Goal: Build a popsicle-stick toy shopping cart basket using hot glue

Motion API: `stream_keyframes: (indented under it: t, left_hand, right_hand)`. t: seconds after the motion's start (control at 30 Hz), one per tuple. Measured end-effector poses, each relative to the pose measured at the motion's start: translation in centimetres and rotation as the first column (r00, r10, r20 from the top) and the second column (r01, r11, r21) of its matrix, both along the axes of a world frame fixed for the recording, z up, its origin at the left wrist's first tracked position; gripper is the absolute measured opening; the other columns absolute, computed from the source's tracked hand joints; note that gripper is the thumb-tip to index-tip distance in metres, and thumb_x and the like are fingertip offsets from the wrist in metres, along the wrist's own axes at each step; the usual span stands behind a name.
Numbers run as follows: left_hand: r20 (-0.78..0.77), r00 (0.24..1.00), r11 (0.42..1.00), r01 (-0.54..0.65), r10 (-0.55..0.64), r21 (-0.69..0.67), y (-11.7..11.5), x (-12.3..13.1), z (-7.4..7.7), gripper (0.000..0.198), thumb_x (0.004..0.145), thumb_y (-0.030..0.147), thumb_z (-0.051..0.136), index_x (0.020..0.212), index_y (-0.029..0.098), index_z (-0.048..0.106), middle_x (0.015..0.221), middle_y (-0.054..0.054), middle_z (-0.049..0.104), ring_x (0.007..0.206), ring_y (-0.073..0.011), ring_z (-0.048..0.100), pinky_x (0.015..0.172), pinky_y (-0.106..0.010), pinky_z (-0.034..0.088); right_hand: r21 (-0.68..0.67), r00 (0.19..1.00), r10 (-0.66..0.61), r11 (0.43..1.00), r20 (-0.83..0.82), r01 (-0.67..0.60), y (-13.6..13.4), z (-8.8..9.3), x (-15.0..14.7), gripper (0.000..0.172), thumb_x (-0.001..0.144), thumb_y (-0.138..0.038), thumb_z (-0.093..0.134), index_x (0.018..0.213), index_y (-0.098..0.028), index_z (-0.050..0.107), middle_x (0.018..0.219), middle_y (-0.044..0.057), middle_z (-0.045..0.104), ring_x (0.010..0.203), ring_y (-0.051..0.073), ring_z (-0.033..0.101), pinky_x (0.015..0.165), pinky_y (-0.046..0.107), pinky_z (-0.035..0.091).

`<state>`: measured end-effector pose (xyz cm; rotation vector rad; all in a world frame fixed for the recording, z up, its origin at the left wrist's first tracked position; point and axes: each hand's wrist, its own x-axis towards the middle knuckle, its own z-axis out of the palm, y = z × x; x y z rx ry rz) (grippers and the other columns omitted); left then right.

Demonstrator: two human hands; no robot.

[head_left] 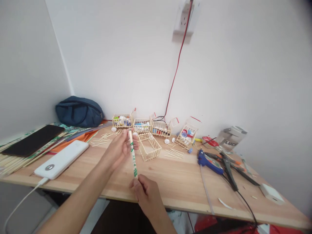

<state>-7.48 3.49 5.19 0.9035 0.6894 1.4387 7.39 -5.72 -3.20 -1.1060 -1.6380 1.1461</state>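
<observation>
A wrapped pair of disposable chopsticks (133, 157), in a white sleeve with green print, stands nearly upright over the table's front part. My right hand (147, 191) pinches its lower end between thumb and fingers. Around the upper end curls my left hand (120, 146), its fingers partly behind the sleeve and a little blurred. Just behind and to the right of the packet rests an open basket frame (149, 151) built of thin sticks. Loose cut sticks (103, 139) lie scattered left of my left hand, with another group (174, 153) right of the basket frame.
Several small stick-built carts (122, 121) with colourful contents line the wall. At left lie a white power bank (62, 159), a black phone (34, 139) and a blue pouch (79, 111). A blue glue gun (209, 162), pliers (228, 170) and a white box (271, 194) lie right.
</observation>
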Motion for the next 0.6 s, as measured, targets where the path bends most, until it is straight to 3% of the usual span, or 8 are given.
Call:
stream_keyframes:
  t: [0.07,0.13,0.23,0.33,0.43,0.5,0.6]
  left_hand:
    - [0.077,0.997,0.998,0.02,-0.024,0.059,-0.5,2.2,-0.2,0.035,0.076,0.046,0.073,0.087,0.016,0.058,0.058,0.007,0.048,0.043,-0.0051,0.043,0.044,-0.018,0.037]
    - [0.097,0.995,0.999,0.003,-0.006,0.034,-1.2,3.8,-0.5,0.035,0.076,0.045,0.073,0.076,0.017,0.052,0.053,0.01,0.037,0.039,-0.0023,0.032,0.04,-0.015,0.028]
    - [0.024,0.999,0.997,0.028,-0.026,-0.069,-2.7,5.8,-1.7,0.037,0.078,0.048,0.069,0.072,0.018,0.047,0.051,0.01,0.034,0.038,-0.0031,0.031,0.04,-0.016,0.026]
    - [-0.118,0.982,0.987,0.137,-0.147,-0.085,-4.2,6.9,-3.3,0.036,0.083,0.051,0.06,0.074,0.018,0.049,0.053,0.008,0.037,0.041,-0.005,0.036,0.042,-0.017,0.028]
    - [-0.216,0.956,0.979,0.183,-0.198,-0.087,-4.8,6.5,-4.3,0.039,0.085,0.054,0.055,0.072,0.019,0.046,0.051,0.009,0.032,0.04,-0.0046,0.027,0.041,-0.018,0.023]
    - [-0.306,0.922,0.971,0.219,-0.238,-0.096,-5.0,5.8,-4.4,0.041,0.086,0.057,0.051,0.071,0.019,0.045,0.05,0.01,0.029,0.04,-0.0048,0.02,0.041,-0.019,0.017]
    - [-0.515,0.796,0.942,0.329,-0.318,-0.072,-5.5,5.1,-4.1,0.041,0.089,0.056,0.044,0.072,0.019,0.048,0.049,0.009,0.031,0.042,-0.0072,0.024,0.043,-0.021,0.02]
  right_hand:
    - [0.009,1.0,0.001,1.0,0.018,-0.001,-0.5,0.1,0.1,0.034,0.096,-0.042,0.042,0.079,-0.018,0.058,0.056,-0.005,0.039,0.051,0.009,0.036,0.048,0.022,0.026]
    - [-0.003,1.0,-0.012,1.0,-0.005,0.012,-0.7,0.1,0.0,0.035,0.097,-0.043,0.041,0.076,-0.019,0.055,0.055,-0.006,0.039,0.051,0.009,0.035,0.048,0.022,0.025]
    - [-0.026,0.993,-0.09,0.996,-0.082,0.088,-0.9,-0.2,-0.4,0.04,0.096,-0.049,0.039,0.069,-0.02,0.045,0.052,-0.006,0.039,0.048,0.009,0.034,0.047,0.022,0.026]
    - [-0.104,0.984,-0.115,0.989,-0.135,0.102,-1.1,-0.6,-0.3,0.043,0.095,-0.055,0.038,0.068,-0.021,0.042,0.05,-0.006,0.042,0.042,0.008,0.035,0.044,0.022,0.027]
    - [-0.198,0.994,0.024,0.979,-0.102,-0.044,-1.4,-0.4,1.6,0.043,0.094,-0.056,0.039,0.075,-0.019,0.052,0.06,0.0,0.059,0.044,0.011,0.05,0.042,0.021,0.033]
    - [-0.169,0.998,0.059,0.984,-0.015,-0.061,-1.3,0.3,3.8,0.043,0.093,-0.054,0.043,0.081,-0.017,0.061,0.072,0.005,0.067,0.056,0.014,0.061,0.049,0.022,0.041]
    - [-0.06,0.98,-0.196,0.979,-0.02,0.194,-0.3,1.6,6.9,0.045,0.09,-0.057,0.049,0.097,-0.016,0.066,0.069,0.002,0.063,0.057,0.014,0.057,0.055,0.024,0.044]
